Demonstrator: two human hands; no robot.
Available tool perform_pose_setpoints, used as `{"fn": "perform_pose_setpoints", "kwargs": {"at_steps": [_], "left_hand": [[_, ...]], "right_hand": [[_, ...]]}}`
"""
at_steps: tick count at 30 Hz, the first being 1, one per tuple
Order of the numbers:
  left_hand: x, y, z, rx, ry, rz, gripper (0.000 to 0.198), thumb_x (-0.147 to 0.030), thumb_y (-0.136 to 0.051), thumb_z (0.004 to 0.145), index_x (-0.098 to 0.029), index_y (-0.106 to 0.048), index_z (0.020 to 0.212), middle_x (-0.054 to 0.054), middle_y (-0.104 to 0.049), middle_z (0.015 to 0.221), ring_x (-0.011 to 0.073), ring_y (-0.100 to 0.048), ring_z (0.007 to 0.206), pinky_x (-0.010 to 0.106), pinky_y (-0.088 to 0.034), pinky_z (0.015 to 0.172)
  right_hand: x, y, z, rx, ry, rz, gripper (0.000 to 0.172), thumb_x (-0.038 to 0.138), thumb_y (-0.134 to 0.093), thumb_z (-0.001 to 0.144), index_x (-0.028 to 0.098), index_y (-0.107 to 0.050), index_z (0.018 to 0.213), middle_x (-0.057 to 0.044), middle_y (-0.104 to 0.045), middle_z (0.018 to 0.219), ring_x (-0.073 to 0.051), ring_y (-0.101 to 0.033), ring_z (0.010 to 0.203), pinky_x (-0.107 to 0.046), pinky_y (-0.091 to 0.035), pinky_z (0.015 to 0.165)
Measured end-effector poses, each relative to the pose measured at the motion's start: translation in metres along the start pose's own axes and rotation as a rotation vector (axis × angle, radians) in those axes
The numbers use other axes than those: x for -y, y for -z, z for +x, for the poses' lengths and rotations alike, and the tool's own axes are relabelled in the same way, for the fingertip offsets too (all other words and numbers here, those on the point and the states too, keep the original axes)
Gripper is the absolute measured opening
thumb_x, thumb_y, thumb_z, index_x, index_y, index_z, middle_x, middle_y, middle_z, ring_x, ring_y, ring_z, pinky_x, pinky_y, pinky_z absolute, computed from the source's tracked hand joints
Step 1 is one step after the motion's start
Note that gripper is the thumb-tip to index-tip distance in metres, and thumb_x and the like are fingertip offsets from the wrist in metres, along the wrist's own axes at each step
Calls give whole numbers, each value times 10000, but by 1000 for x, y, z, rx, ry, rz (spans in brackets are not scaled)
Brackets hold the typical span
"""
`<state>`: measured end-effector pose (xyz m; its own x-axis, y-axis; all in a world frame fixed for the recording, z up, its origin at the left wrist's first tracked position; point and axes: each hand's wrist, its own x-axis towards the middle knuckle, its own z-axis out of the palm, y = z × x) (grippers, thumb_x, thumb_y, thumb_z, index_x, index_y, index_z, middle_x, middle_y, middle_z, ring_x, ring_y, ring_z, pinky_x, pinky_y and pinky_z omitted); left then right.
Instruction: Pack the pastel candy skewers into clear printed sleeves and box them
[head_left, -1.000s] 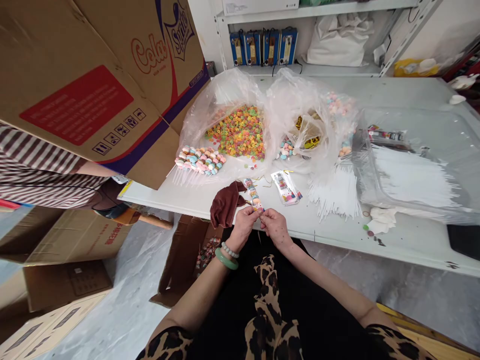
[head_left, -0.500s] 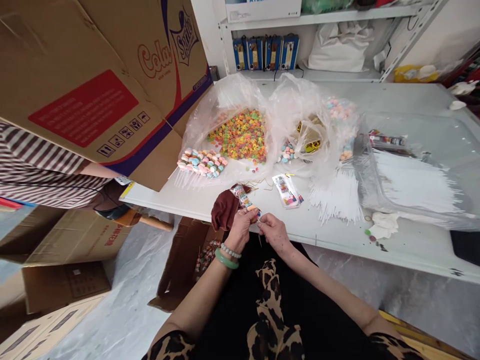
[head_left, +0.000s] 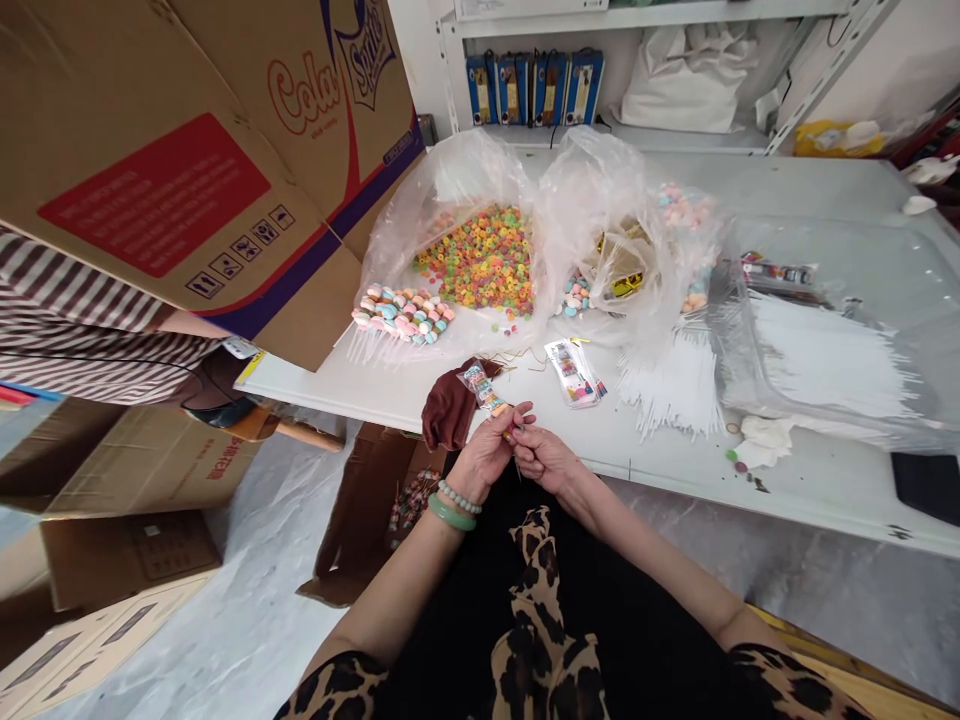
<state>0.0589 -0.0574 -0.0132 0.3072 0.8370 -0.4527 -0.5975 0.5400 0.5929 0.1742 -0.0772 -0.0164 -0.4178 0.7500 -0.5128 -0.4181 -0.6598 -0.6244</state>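
Observation:
Over the table's front edge, my left hand (head_left: 491, 445) holds a bagged candy stick (head_left: 484, 388), a narrow clear bag with colourful print. Its thumb and palm grip the bag, while some fingertips stick out. My right hand (head_left: 544, 455) meets it, closed at the bag's lower end. A thin strand hangs beneath those fingers; I cannot make out what it is. Just behind lies a brown cloth (head_left: 448, 402). Thin gold ties (head_left: 514, 358) are scattered beyond the cloth, and a stack of printed bags (head_left: 574, 372) rests to their right.
Plastic bags hold ring candies (head_left: 484, 265) and marshmallow-like sweets (head_left: 684, 210). Candy skewers (head_left: 405, 315) lie at left. White sticks (head_left: 679, 385) are piled near a clear tub (head_left: 739, 350). A large carton (head_left: 300, 180) blocks the left, with a person's striped sleeve (head_left: 90, 290) behind.
My right hand has curled tighter and closer against my left. Some left fingertips have lifted outward. The bagged candy stick stays in my left hand; the whole view has shifted slightly.

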Motion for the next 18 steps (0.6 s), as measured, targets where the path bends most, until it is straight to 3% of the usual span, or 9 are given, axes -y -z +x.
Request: {"fn": "perform_pose_setpoints", "kwargs": {"at_steps": [3,6,9,11,14,16,18], "left_hand": [[4,2,2,-91,-4,-24,402,-425,-815,637,-147,-537,554,97,-670,997,172,-620,817,321,-509,744],[7,4,4,-169,-36,-46,364,-450,-791,652,-151,-586,615,77,-658,852,145,-595,728,283,-496,662],[7,4,3,-123,-58,2,379,-463,-766,676,-142,-680,857,53,-639,782,161,-616,754,282,-500,689],[6,2,2,-67,-36,59,423,-480,-758,677,-132,-692,908,60,-644,790,173,-624,758,290,-497,686],[1,0,1,-3,-35,73,329,-446,-773,662,-139,-676,730,100,-674,952,196,-630,884,301,-488,775],[-3,-2,-2,10,-48,40,315,-390,-777,653,-143,-598,576,109,-670,1062,209,-612,977,305,-463,859],[-4,-4,-5,-24,-35,7,297,-325,-770,626,-142,-557,529,110,-678,1019,199,-609,927,309,-457,850]], "right_hand": [[-1,-4,-4,-40,58,-29,359,419,-744,642,190,-491,754,103,-469,457,-18,-258,316,-175,-116,343],[-1,-11,-9,-86,155,-123,337,442,-706,688,178,-538,813,72,-544,506,-29,-317,321,-179,-141,336],[1,-15,-9,-132,190,-142,331,463,-667,717,182,-548,845,85,-509,457,-41,-293,299,-191,-130,326],[4,-13,-5,-170,195,-124,305,435,-659,715,189,-543,853,102,-463,416,-43,-248,289,-194,-104,326],[8,-7,2,-51,20,-62,258,408,-645,706,208,-483,713,109,-371,382,-45,-200,303,-191,-123,338],[7,-7,2,74,-132,-68,329,447,-614,725,225,-401,607,104,-291,373,-51,-184,317,-199,-160,346],[2,-11,-3,67,-123,-208,372,515,-553,768,233,-395,582,83,-287,389,-73,-225,332,-217,-207,352]]}}
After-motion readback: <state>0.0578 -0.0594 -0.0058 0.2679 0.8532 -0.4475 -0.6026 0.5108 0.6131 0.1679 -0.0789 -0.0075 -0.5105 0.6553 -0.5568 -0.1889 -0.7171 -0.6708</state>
